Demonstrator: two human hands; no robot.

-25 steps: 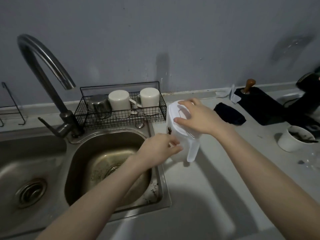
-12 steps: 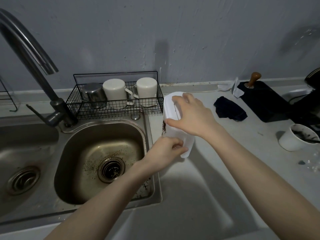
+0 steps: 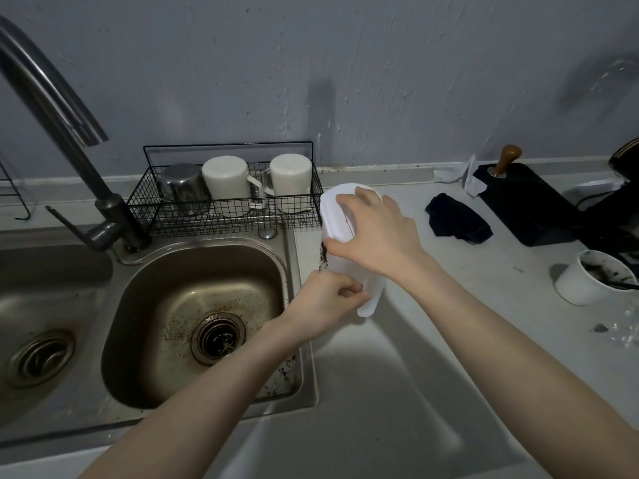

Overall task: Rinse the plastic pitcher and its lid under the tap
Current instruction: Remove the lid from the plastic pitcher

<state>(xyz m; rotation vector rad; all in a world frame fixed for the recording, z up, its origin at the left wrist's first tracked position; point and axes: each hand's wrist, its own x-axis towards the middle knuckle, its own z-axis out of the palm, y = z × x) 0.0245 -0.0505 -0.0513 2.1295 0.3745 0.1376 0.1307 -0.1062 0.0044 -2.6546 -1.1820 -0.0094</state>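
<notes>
Head view is showing me working right of centre, where the white plastic pitcher (image 3: 368,305) is standing on the grey counter (image 3: 432,340). It is sitting just beside the right rim of the steel sink basin (image 3: 166,288), not yet under the tap (image 3: 48,95) arching in at upper left.

I am clamping my right hand (image 3: 377,233) over the lid (image 3: 337,210), with fingers draped across its smooth rounded top and thumb hooking its near edge. I am judging that the lid needs prying off before either piece can be rinsed. My left hand (image 3: 325,305) is curling round the pitcher's handle low down, bracing the body so it is not twisting or sliding during that pull.

The plastic is looking thin, matte and slightly translucent. Dark coffee grounds (image 3: 324,254) are clinging to its left wall, and similar specks are dotting the brushed, dished basin around the drain (image 3: 218,337). Behind it, a black wire rack (image 3: 224,219) is holding two cream mugs (image 3: 226,181) and a shiny steel cup (image 3: 183,188) upside down. I am not making out any water running from the spout.
</notes>
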